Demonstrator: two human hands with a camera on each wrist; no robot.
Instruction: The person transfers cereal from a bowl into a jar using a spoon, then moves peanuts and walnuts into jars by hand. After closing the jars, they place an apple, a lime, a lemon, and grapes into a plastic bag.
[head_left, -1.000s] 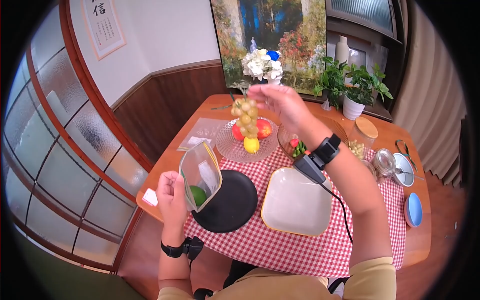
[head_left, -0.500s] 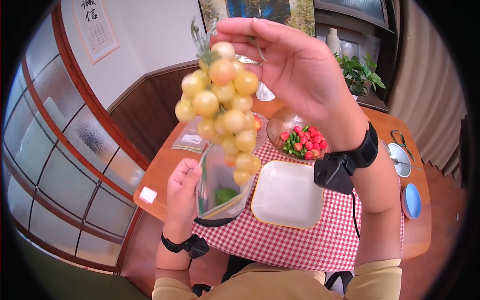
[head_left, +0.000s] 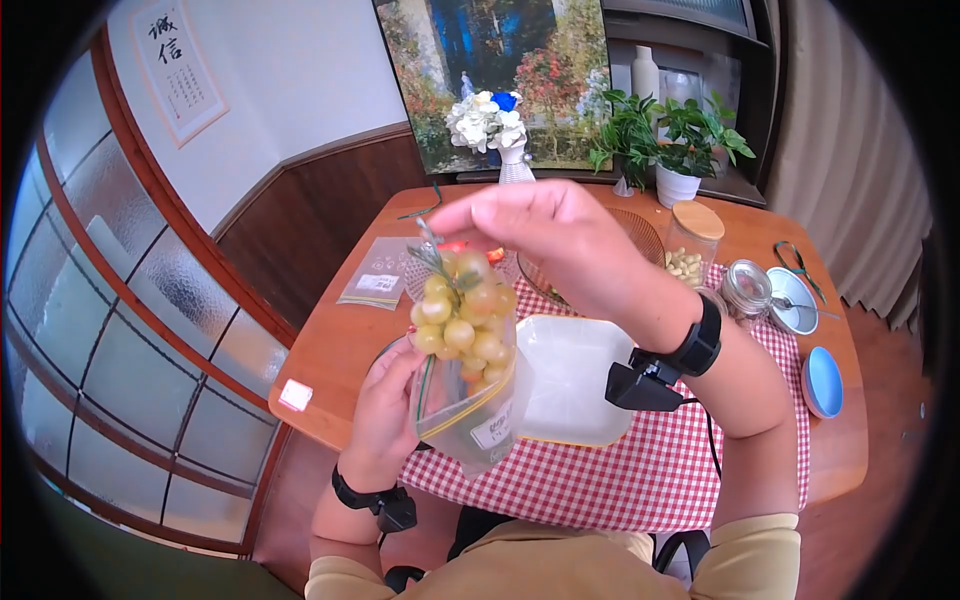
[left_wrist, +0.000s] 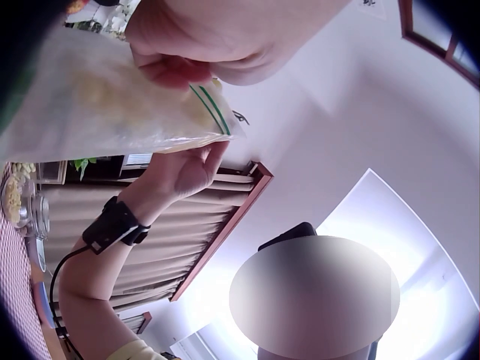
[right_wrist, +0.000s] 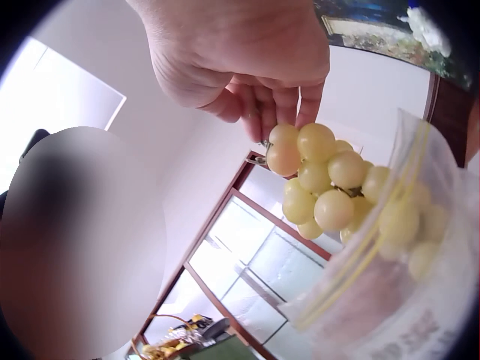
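My right hand [head_left: 565,235] pinches the stem of a bunch of pale yellow-green grapes [head_left: 465,315] from above. The bunch's lower part is inside a clear zip bag [head_left: 470,435], while its upper grapes stand above the bag's mouth. My left hand [head_left: 385,410] grips the bag's rim at its left side. In the right wrist view the grapes [right_wrist: 334,210] hang partly behind the clear wall of the bag [right_wrist: 427,300]. The left wrist view shows the left hand's fingers [left_wrist: 176,71] on the rim near the green zip line.
A white square dish [head_left: 570,385] lies on the checked cloth [head_left: 590,490], right of the bag. Behind are a glass bowl [head_left: 640,235], a lidded jar [head_left: 693,245] and a flat bag [head_left: 378,270]. At the right are an open jar [head_left: 745,288] and a blue bowl [head_left: 823,383].
The right hand has brought the grapes over from the fruit bowl and lowered them partly into the bag. The left hand has moved the bag slightly right and up.
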